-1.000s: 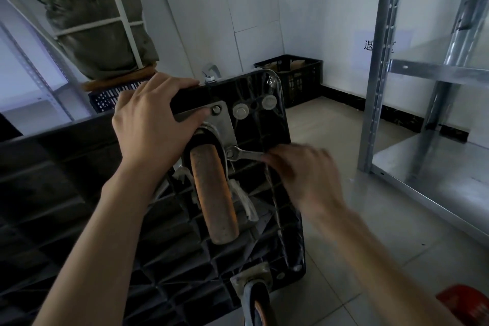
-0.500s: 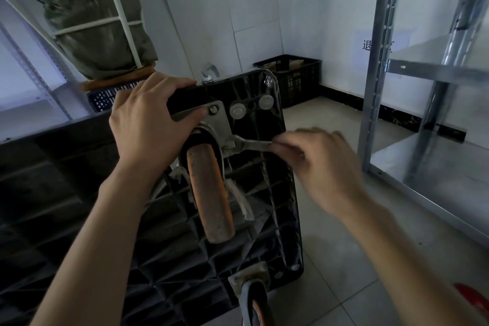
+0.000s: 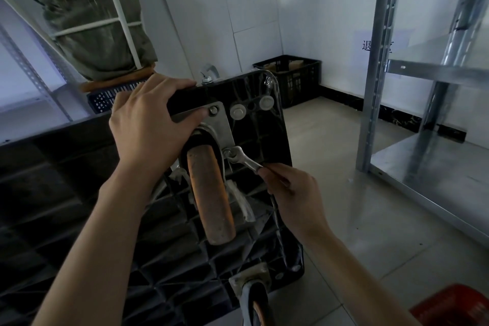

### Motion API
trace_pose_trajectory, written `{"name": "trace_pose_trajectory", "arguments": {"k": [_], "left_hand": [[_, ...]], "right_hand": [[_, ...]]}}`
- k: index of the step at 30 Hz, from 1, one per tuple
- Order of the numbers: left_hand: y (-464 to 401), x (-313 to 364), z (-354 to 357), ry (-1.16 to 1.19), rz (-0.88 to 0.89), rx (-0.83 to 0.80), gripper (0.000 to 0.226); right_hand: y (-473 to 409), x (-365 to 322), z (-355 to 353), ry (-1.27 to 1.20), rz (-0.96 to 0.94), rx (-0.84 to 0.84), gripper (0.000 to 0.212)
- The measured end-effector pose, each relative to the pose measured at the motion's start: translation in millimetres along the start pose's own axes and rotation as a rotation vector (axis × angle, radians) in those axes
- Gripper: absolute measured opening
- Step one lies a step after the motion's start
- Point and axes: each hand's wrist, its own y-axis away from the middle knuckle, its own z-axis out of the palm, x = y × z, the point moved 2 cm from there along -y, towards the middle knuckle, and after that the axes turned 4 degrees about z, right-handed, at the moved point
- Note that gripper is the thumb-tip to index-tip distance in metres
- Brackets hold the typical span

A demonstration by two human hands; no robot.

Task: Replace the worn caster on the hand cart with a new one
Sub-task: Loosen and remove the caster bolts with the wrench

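The black ribbed plastic hand cart platform is standing tipped up on its edge on the tiled floor, underside facing the person, so that the caster mounts are exposed and easy to reach. The worn caster with the orange-brown rubber wheel is sitting near the far right corner of that underside, bolted through its flat grey metal mounting plate.

The left hand is gripping the top edge of the platform, fingers curled over the far side and thumb lying across the plate beside the upper bolt head; this is probably bracing the cart so it does not rock or tip while force is going into the bolt. The right hand is pinching the shaft of a small silver open-ended wrench, whose head is seated on the lower right bolt of the plate, just right of the wheel. Holding it at the far end of the handle is giving the most leverage.

A second caster is showing at the near edge. Two pale round caps are sitting right of the plate. Judging by the plate sitting flush, the old caster is not yet free.
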Motion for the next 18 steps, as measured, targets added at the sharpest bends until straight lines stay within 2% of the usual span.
{"name": "trace_pose_trajectory", "arguments": {"k": [18], "left_hand": [[0,2,0,-0.008,0.005,0.003,0.044]], "right_hand": [[11,-2,24,-0.049,0.078,-0.002,0.021]]}}
